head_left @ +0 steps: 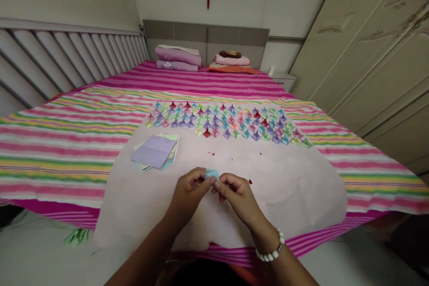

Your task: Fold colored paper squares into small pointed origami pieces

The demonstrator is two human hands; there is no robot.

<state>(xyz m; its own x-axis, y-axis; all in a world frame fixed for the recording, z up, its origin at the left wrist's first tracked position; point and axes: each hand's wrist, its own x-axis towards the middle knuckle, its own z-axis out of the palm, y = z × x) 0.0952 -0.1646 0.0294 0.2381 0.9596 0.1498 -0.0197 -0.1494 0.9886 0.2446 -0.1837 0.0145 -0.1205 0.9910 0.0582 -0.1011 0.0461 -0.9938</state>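
Note:
Between both hands, above the pale sheet, is a small light-blue folded paper. My left hand pinches its left side with thumb and fingers. At its lower right edge, my right hand pinches it too, with a white bead bracelet round the wrist. To the left of the hands lies a stack of square papers, a lavender one on top. Beyond them, rows of small folded paper pieces in many colours spread across the far part of the sheet.
The pale sheet covers the near end of a bed with a striped cloth. Small red scraps lie on the sheet. Folded bedding is stacked by the headboard. A railing stands left, a wardrobe right.

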